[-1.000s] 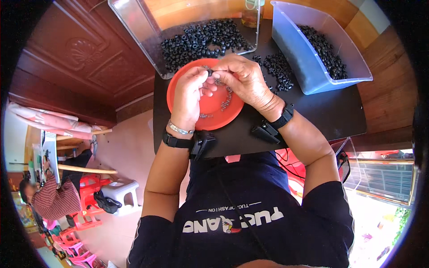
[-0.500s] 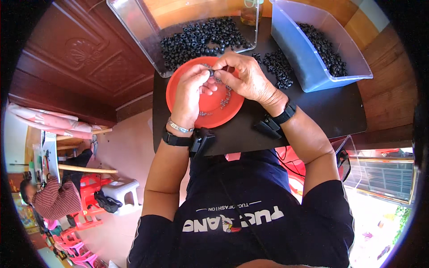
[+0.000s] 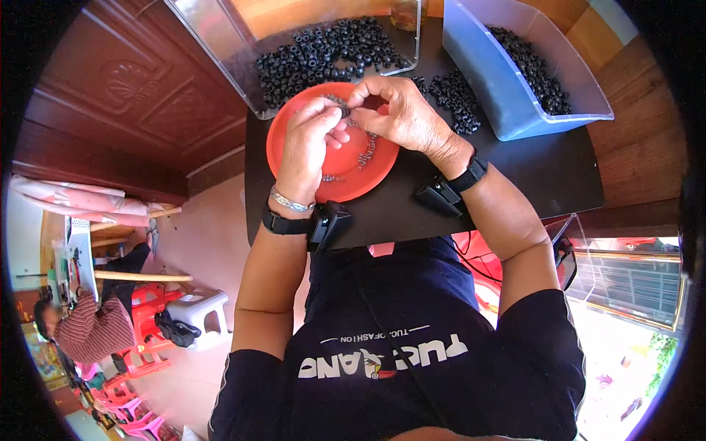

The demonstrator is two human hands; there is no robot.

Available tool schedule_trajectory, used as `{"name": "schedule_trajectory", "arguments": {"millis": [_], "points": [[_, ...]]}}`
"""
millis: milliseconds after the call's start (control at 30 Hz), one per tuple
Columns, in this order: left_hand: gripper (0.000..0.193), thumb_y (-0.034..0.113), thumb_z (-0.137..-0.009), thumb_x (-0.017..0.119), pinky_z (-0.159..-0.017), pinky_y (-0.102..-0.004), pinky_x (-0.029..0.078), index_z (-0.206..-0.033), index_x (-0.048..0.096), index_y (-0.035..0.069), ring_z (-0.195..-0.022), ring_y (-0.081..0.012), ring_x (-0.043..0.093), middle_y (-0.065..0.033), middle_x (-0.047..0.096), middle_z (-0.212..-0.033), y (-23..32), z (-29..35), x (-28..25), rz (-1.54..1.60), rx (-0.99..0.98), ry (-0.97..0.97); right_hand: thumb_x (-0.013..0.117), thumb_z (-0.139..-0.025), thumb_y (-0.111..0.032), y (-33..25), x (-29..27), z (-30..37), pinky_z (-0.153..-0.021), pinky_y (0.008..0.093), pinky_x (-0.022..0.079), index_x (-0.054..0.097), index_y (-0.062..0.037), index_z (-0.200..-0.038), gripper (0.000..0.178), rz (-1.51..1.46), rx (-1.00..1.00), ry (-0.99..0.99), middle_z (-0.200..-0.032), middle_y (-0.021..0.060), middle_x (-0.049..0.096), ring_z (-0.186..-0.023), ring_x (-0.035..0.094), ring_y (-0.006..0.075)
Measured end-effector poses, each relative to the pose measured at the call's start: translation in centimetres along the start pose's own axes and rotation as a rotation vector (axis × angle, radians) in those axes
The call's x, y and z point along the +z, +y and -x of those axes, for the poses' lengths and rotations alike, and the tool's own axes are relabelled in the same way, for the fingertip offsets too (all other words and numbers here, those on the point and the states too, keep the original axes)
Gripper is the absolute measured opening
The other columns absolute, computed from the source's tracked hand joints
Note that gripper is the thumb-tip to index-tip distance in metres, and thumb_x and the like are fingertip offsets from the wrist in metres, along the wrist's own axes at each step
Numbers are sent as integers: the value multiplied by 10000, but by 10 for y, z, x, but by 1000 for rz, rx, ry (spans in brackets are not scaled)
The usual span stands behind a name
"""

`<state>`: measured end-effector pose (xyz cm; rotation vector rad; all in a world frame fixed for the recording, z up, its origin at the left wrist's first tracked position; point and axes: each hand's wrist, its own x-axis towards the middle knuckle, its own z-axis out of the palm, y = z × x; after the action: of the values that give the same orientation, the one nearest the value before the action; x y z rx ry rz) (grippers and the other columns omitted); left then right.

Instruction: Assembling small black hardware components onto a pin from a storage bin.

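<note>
My left hand (image 3: pixel 303 151) pinches a small round black part (image 3: pixel 343 110) between thumb and forefinger, its other fingers curled below. Against that part, my right hand (image 3: pixel 412 121) has its thumb and forefinger pressed together; whatever they grip is too small to tell. Both hands are above a round red plate (image 3: pixel 349 192). Scattered on the plate are small grey metal pieces (image 3: pixel 365 153), in several groups around its inside.
Behind the plate, a clear bin (image 3: pixel 220 55) lies with many black ring-shaped parts (image 3: pixel 323 59). A translucent blue bin (image 3: pixel 507 110) of black parts stands at right. Between them is a loose pile of small black parts (image 3: pixel 457 103). A person (image 3: pixel 88 331) sits far left.
The view has shifted slightly. My hands stay together over the plate, and the right fingertips have moved a little along the black part, which shows less plainly now.
</note>
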<state>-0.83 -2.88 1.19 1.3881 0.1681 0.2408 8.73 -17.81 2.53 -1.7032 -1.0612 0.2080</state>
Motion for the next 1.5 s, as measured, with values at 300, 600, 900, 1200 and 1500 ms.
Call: {"name": "schedule_trajectory", "arguments": {"millis": [300, 600, 900, 1200, 1500], "points": [[217, 208, -887, 501, -591, -203, 432, -964, 587, 24, -667, -101, 571, -38, 612, -803, 1, -1, -2, 86, -16, 22, 690, -759, -64, 1, 2, -1, -683, 266, 493, 617, -11, -912, 177, 95, -138, 64, -801, 54, 620, -746, 604, 123], [218, 214, -882, 502, -588, -196, 422, -968, 587, 32, -666, -83, 561, -32, 623, -811, 0, -1, -2, 42, -22, -17, 690, -766, -53, 3, 2, 0, -718, 275, 498, 623, -25, -919, 170, 133, -177, 29, -842, 79, 639, -796, 632, 158], [202, 217, -877, 505, -585, -200, 414, -915, 598, 41, -661, -85, 554, -16, 590, -769, 2, 2, 3, 12, -16, -9, 705, -743, -65, -1, 1, 1, -716, 270, 489, 606, -17, -876, 172, 121, -128, 17, -811, 63, 629, -761, 612, 138], [225, 229, -900, 483, -599, -240, 438, -900, 576, 24, -667, -140, 576, -49, 593, -809, 2, -2, -9, 189, -4, 8, 674, -742, -81, 0, -9, -2, -665, 274, 486, 573, -6, -854, 169, 157, -79, 43, -762, 60, 594, -708, 594, 138], [217, 224, -905, 478, -652, -305, 448, -879, 578, 33, -711, -200, 586, -63, 588, -795, -1, -5, -18, 530, 3, 46, 660, -763, -88, 13, -11, -6, -657, 299, 483, 626, -10, -817, 100, 308, -171, -158, -765, 77, 622, -707, 611, 188]]}}
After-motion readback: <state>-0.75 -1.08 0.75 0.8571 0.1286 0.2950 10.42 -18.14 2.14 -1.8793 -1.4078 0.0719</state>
